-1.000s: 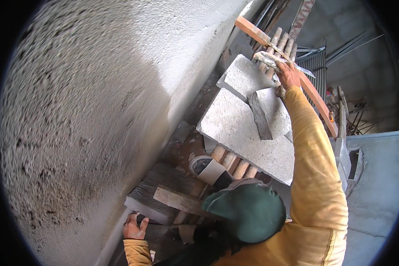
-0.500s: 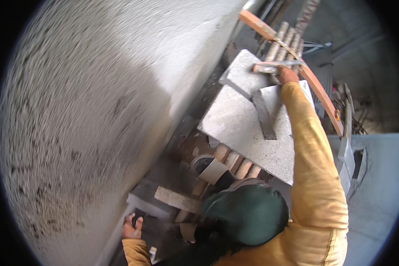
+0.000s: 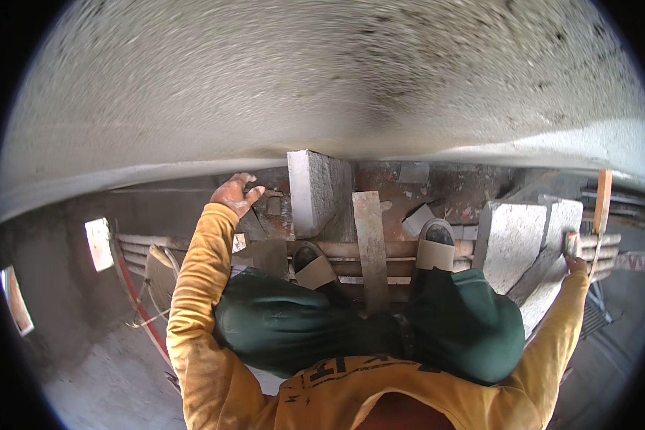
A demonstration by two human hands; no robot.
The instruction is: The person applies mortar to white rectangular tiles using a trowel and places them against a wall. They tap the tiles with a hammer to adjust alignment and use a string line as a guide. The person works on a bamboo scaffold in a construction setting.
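My left hand (image 3: 235,195) is raised with its fingers apart and nothing in it, close to the foot of the plastered wall (image 3: 322,86). Just right of it an upright pale block (image 3: 304,195) stands against the wall. Far to the right, my right hand (image 3: 576,266) has its fingers around a small plaster-smeared hand tool (image 3: 572,244), whose exact kind I cannot make out. Beneath and beside that hand sit large pale slabs (image 3: 510,240). A narrow grey board (image 3: 370,240) lies between my feet, across the bamboo poles.
I squat on bamboo poles (image 3: 466,248) with slippers (image 3: 436,254) on my feet. More poles (image 3: 142,247) and a red bar (image 3: 137,304) are at the left. An orange-brown wooden bar (image 3: 603,201) stands at the far right. Debris lies along the wall's base.
My view has swung from the right-hand slabs to face the wall squarely. My left hand has risen toward the wall's base. My right hand stays by the slabs with the tool.
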